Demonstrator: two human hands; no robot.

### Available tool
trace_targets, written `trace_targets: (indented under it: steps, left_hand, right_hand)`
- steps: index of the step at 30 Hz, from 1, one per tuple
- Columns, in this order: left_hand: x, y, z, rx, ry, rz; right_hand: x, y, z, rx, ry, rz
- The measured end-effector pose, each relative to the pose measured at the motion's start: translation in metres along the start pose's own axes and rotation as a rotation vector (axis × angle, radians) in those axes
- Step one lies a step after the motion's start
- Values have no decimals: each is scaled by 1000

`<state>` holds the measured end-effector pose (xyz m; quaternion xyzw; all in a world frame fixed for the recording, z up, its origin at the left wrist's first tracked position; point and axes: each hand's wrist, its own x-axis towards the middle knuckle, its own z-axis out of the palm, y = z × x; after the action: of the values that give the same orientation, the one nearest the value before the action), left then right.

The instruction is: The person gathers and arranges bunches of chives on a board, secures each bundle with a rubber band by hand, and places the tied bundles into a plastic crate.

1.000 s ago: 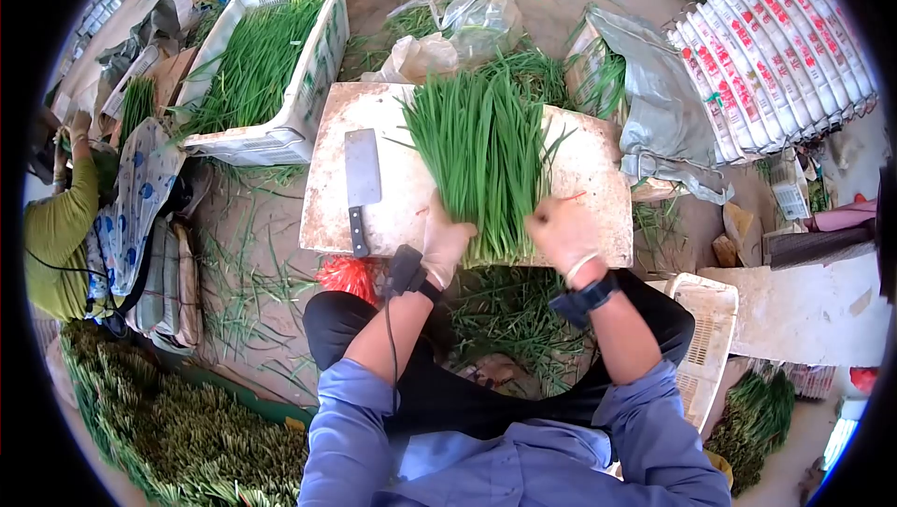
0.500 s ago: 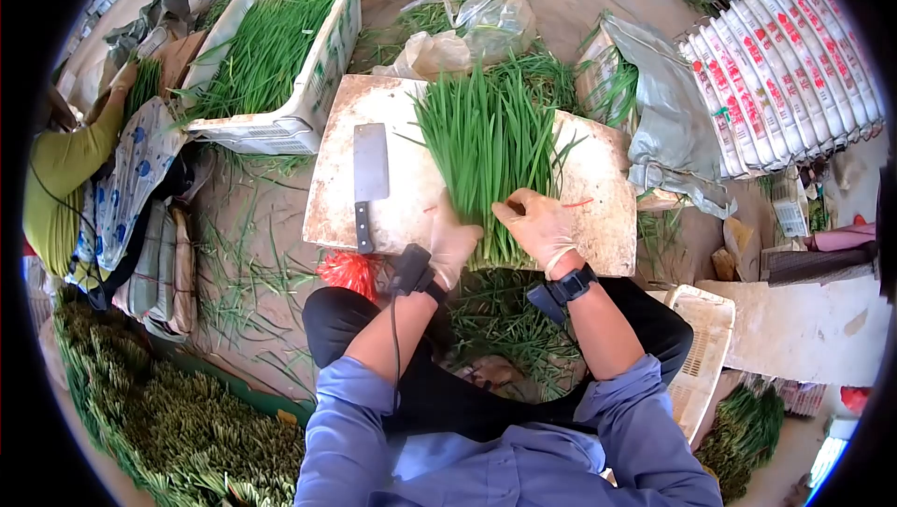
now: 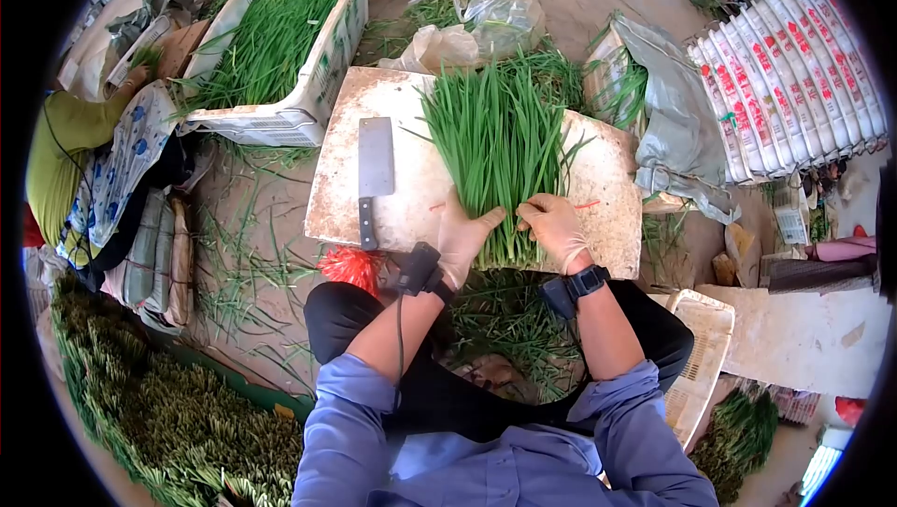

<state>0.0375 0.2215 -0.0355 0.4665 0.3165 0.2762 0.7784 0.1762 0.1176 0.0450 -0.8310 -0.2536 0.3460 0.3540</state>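
- Between the knees, green scraps [image 3: 481, 306] litter the ground.
- Beyond them, the left hand [image 3: 465, 234] is half open against the left side of the bunch [image 3: 495, 133], thumb over the stalks; its fingers are partly hidden, so I cannot tell how firm its grip is.
- The right hand [image 3: 553, 227] has thumb and forefinger nearly together at the stalks; whether it has hold of any is unclear.
- The bunch lies on the table [image 3: 332, 189], stalk ends toward the person. It looks gathered and roughly evened, but no band shows across it.
- Red string [image 3: 587, 204] shows on both sides; any part underneath is hidden.
- The knife [image 3: 376, 157] lies flat, apart from both hands.
- Farther off, the crate [image 3: 257, 126] holds many more leaves [image 3: 271, 44], seemingly not yet bunched.
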Motion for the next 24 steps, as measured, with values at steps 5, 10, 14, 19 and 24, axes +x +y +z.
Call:
trace_targets:
  steps: [5,10,14,19,24]
  left_hand:
    - [1,-15,2,130,10,125]
    - [4,-22,-1,136,25,127]
    - [3,-24,-1,119,41,130]
    - [9,-33,0,80,126,119]
    - [2,-18,7,107,102,131]
  right_hand:
    - [3,16,6,-463,193,-231]
    - [-15,0,-1,-276,113,-98]
    - [-35,-3,-4,-573,95,-172]
    - [-40,7,8,-714,153,-224]
    - [-29,19,18,-784,219,-330]
